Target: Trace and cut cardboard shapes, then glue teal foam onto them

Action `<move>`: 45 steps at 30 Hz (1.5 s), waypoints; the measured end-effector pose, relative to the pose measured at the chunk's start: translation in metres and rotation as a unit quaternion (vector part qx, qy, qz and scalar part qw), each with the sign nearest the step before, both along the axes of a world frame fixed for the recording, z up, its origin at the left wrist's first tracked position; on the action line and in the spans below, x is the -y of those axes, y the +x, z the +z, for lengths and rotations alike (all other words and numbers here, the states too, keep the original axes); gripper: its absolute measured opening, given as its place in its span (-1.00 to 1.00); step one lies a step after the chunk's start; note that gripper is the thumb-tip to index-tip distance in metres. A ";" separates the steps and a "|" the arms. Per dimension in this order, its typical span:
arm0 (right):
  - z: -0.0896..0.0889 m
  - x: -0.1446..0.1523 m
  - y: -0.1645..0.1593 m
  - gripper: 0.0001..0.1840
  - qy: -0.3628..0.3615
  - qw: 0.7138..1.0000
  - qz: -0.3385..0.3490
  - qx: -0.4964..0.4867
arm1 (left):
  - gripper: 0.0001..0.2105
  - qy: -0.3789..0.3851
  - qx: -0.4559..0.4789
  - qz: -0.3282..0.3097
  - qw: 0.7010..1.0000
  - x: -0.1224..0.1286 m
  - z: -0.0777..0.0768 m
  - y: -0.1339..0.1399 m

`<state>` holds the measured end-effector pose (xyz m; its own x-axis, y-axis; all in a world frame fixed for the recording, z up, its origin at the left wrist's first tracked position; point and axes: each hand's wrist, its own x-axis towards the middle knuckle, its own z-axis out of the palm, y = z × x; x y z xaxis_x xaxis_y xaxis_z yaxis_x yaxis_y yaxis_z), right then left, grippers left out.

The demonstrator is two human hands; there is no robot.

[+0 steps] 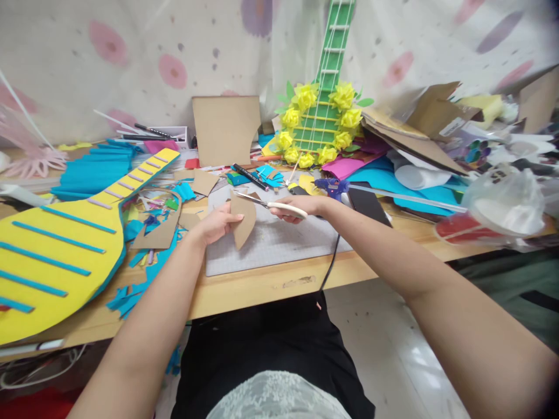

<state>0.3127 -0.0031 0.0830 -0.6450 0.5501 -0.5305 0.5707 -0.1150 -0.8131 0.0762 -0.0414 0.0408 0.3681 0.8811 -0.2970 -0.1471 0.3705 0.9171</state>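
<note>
My left hand [219,223] grips a piece of brown cardboard [245,224] with a curved edge, holding it above the grey cutting mat [279,250]. In my right hand [301,206] is a pair of scissors [286,208] with white handles. Their blades point left and lie across the upper part of the cardboard; whether they are parted I cannot tell. Behind my hands a black marker [250,176] lies among blue paper scraps. A blue glue gun [332,187] rests just beyond my right wrist, its cord hanging over the table edge.
On the left lies a yellow guitar-shaped craft [56,250] with blue strips. A green one with yellow paper flowers [323,116] leans at the back beside a cardboard sheet [225,131]. Blue scraps [151,279] litter the left; a plastic-covered red tub [476,224] stands right.
</note>
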 end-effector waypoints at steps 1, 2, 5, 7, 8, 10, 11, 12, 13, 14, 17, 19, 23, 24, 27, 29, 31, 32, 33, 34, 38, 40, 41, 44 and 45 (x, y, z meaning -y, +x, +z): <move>0.000 0.000 -0.001 -0.62 -0.003 1.000 0.001 0.000 | -0.61 -0.002 -0.009 0.000 1.000 -0.001 0.000 -0.002; 0.000 -0.001 -0.002 -0.61 -0.007 1.000 0.001 -0.002 | -0.60 -0.003 -0.016 0.001 1.000 -0.002 0.001 -0.004; -0.004 -0.003 -0.004 -0.61 -0.017 1.000 0.003 -0.017 | -0.59 0.003 -0.024 -0.004 1.000 -0.006 0.001 -0.011; -0.007 -0.004 -0.006 -0.60 -0.014 0.999 -0.001 -0.037 | -0.60 0.019 -0.023 0.016 0.999 -0.009 -0.001 -0.014; -0.009 -0.004 -0.007 -0.60 -0.010 0.999 -0.007 -0.052 | -0.62 0.029 -0.026 0.043 0.998 -0.011 -0.003 -0.013; -0.013 -0.004 -0.010 -0.60 -0.001 0.996 -0.020 -0.087 | -0.67 0.051 -0.031 0.117 0.991 -0.013 -0.006 -0.010; -0.015 -0.004 -0.012 -0.61 0.003 0.994 -0.022 -0.103 | -0.70 0.062 -0.033 0.152 0.986 -0.013 -0.008 -0.007; -0.017 -0.005 -0.014 -0.62 0.009 0.993 -0.022 -0.117 | -0.73 0.071 -0.032 0.177 0.981 -0.013 -0.009 -0.004; -0.019 -0.006 -0.016 -0.63 0.017 0.992 -0.019 -0.127 | -0.74 0.079 -0.030 0.191 0.978 -0.012 -0.010 0.000; -0.022 -0.007 -0.018 -0.64 0.027 0.990 -0.015 -0.135 | -0.75 0.086 -0.029 0.197 0.976 -0.011 -0.010 0.004; -0.028 -0.010 -0.023 -0.64 0.048 0.988 -0.004 -0.150 | -0.73 0.097 -0.036 0.198 0.975 -0.007 -0.009 0.010; -0.030 -0.011 -0.024 -0.63 0.047 0.987 -0.008 -0.155 | -0.72 0.098 -0.041 0.195 0.975 -0.005 -0.007 0.011; -0.030 -0.010 -0.021 -0.60 0.030 0.988 -0.024 -0.151 | -0.71 0.092 -0.039 0.184 0.978 -0.004 -0.005 0.008; -0.029 -0.009 -0.020 -0.60 0.025 0.988 -0.025 -0.150 | -0.71 0.093 -0.039 0.181 0.978 -0.004 -0.004 0.008; -0.025 -0.006 -0.018 -0.60 0.014 0.989 -0.033 -0.145 | -0.72 0.098 -0.045 0.179 0.978 -0.004 -0.004 0.009; -0.023 -0.005 -0.017 -0.61 0.010 0.990 -0.038 -0.138 | -0.72 0.098 -0.053 0.178 0.978 -0.004 -0.003 0.009; -0.020 -0.004 -0.017 -0.61 0.005 0.990 -0.037 -0.134 | -0.72 0.100 -0.060 0.172 0.978 -0.003 -0.002 0.010; -0.019 -0.004 -0.016 -0.61 0.002 0.990 -0.037 -0.133 | -0.72 0.103 -0.061 0.169 0.978 -0.003 -0.001 0.010; -0.019 -0.003 -0.015 -0.62 -0.001 0.991 -0.037 -0.130 | -0.73 0.106 -0.062 0.167 0.978 -0.003 -0.001 0.010; -0.019 -0.004 -0.014 -0.62 -0.006 0.991 -0.038 -0.127 | -0.74 0.107 -0.062 0.166 0.978 -0.002 0.000 0.010; -0.020 -0.004 -0.011 -0.64 -0.028 0.993 -0.041 -0.110 | -0.77 0.095 -0.062 0.172 0.979 -0.002 0.001 0.010; -0.020 -0.004 -0.010 -0.65 -0.031 0.993 -0.039 -0.104 | -0.77 0.091 -0.062 0.172 0.979 -0.002 0.001 0.010; -0.020 -0.004 -0.010 -0.64 -0.028 0.994 -0.039 -0.101 | -0.77 0.090 -0.059 0.171 0.979 -0.002 0.000 0.010; -0.019 -0.002 -0.010 -0.62 -0.014 0.994 -0.037 -0.099 | -0.75 0.083 -0.051 0.167 0.981 -0.002 -0.001 0.011; -0.019 -0.001 -0.010 -0.62 -0.009 0.994 -0.036 -0.100 | -0.75 0.081 -0.050 0.167 0.981 -0.002 -0.001 0.011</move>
<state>0.3026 -0.0021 0.0636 -0.6978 0.5904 -0.4055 0.3865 -0.1663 -0.9072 0.0875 -0.0396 0.0397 0.0261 0.9863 -0.1631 -0.1426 0.1651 0.9759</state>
